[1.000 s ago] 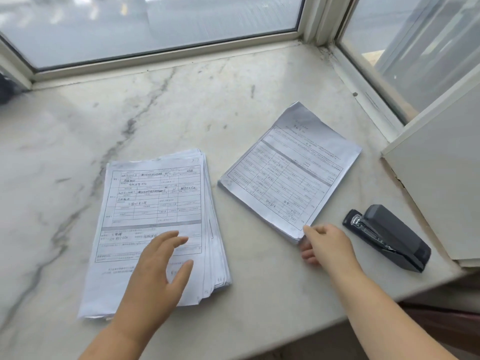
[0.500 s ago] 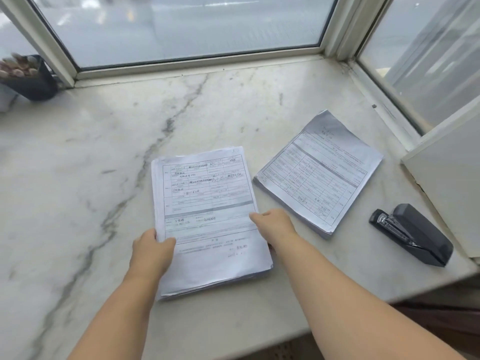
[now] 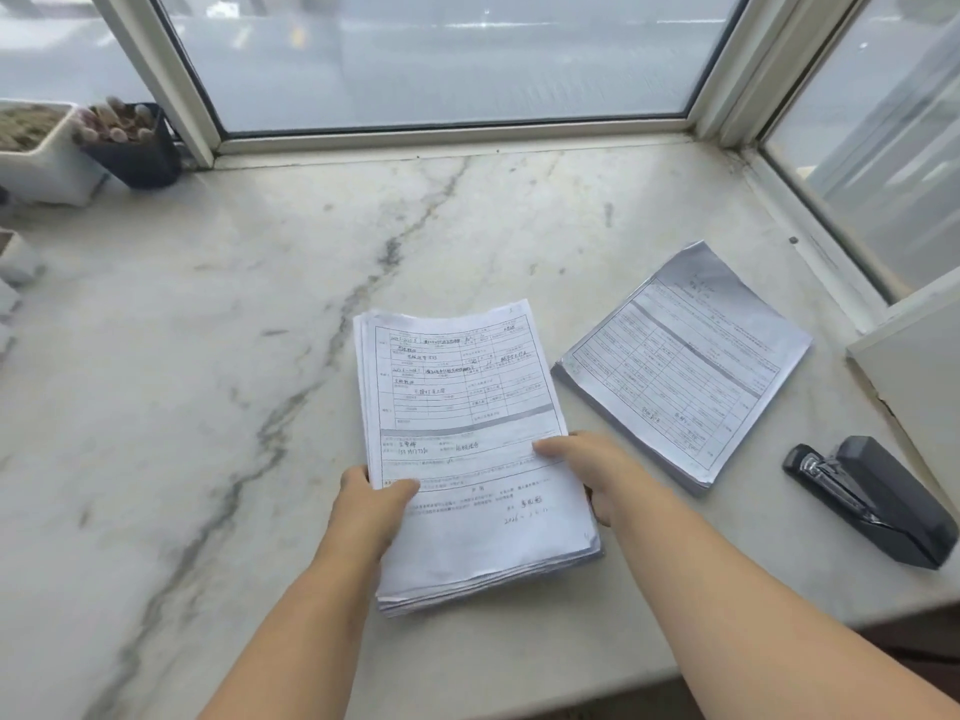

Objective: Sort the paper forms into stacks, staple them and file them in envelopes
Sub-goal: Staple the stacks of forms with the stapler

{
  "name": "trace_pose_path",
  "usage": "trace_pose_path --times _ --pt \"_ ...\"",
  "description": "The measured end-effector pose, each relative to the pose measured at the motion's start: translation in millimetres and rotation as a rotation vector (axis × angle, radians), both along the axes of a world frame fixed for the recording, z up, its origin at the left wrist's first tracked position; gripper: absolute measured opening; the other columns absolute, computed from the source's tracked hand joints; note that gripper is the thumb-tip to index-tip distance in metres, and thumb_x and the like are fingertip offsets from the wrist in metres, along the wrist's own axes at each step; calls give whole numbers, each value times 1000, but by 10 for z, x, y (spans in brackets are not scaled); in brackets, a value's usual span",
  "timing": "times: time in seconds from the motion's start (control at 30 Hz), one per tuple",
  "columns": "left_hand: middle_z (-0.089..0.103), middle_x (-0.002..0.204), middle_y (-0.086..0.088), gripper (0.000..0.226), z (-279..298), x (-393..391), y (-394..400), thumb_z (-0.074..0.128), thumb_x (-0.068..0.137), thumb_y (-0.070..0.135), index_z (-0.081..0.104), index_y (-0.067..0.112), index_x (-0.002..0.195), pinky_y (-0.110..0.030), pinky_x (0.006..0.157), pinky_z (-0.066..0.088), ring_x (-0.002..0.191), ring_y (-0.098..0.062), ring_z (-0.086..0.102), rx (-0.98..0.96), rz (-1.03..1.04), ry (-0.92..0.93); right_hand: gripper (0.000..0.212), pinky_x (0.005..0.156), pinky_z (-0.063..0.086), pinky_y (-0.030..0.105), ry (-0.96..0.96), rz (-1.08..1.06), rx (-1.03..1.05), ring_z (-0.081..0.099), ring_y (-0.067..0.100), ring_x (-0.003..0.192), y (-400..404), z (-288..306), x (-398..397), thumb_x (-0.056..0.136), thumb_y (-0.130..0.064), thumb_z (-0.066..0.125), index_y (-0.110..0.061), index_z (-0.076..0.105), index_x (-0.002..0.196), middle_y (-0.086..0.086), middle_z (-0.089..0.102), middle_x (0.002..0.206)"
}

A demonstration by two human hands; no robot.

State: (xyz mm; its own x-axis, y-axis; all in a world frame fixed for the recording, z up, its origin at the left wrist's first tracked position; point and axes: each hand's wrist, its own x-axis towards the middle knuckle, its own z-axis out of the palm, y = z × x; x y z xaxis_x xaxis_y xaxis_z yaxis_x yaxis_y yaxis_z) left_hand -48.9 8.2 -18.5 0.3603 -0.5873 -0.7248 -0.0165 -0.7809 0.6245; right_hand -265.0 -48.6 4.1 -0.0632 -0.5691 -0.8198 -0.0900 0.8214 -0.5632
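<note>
A thick stack of printed forms [image 3: 462, 407] is held at the middle of the marble sill. My left hand [image 3: 371, 504] grips its left edge, thumb on the top sheet. On the right edge my right hand [image 3: 592, 467] holds it the same way, thumb on top and fingers underneath. The near end of the stack looks raised off the sill. A second, thinner stack of forms [image 3: 685, 361] lies askew to the right, apart from both hands. Beyond it, a black stapler [image 3: 872, 506] lies near the sill's front right edge.
The marble sill [image 3: 218, 387] is bounded by window frames at the back and right. A dark pot of small plants [image 3: 132, 142] and a pale planter [image 3: 36, 148] stand at the back left. A white panel [image 3: 919, 376] leans at the right edge.
My right hand left the right stack and took the big stack's right edge; my left hand moved from its top to its left edge. The squared stack now sits nearer the right stack.
</note>
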Motion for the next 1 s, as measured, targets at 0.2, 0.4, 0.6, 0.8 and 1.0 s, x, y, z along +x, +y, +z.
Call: trace_pose_path --times 0.2,0.4,0.6,0.8,1.0 --pt "71 100 -19 27 160 177 24 63 84 -2 63 3 111 -39 77 54 82 -31 68 -134 179 320 24 76 60 39 -204 145 -222 72 27 84 128 240 11 94 3 52 -11 66 106 11 75 98" --pt "64 116 10 39 557 270 6 60 81 19 53 34 116 -22 89 48 109 -3 60 -744 -31 -25 26 77 52 16 -279 182 -611 69 8 100 157 641 71 91 -4 62 -17 66 113 -6 74 106" --pt "49 116 24 51 598 177 -33 52 91 -11 40 27 122 1 91 31 107 21 45 -934 41 -218 39 64 42 3 -32 162 -782 62 -13 70 271 595 257 87 -5 69 -38 68 66 -26 69 69" --pt "49 134 9 52 317 235 10 50 85 17 38 22 136 -8 105 27 125 8 42 -839 -20 -183 39 76 49 11 -176 27 -794 66 3 101 246 408 322 73 -9 69 -26 70 108 -10 73 105" --pt "57 104 33 40 485 192 -40 43 96 -8 42 27 116 1 84 34 99 22 48 -920 -25 -172 27 81 49 23 -184 15 -769 67 4 96 151 510 398 84 -9 69 -34 76 88 -11 75 100"
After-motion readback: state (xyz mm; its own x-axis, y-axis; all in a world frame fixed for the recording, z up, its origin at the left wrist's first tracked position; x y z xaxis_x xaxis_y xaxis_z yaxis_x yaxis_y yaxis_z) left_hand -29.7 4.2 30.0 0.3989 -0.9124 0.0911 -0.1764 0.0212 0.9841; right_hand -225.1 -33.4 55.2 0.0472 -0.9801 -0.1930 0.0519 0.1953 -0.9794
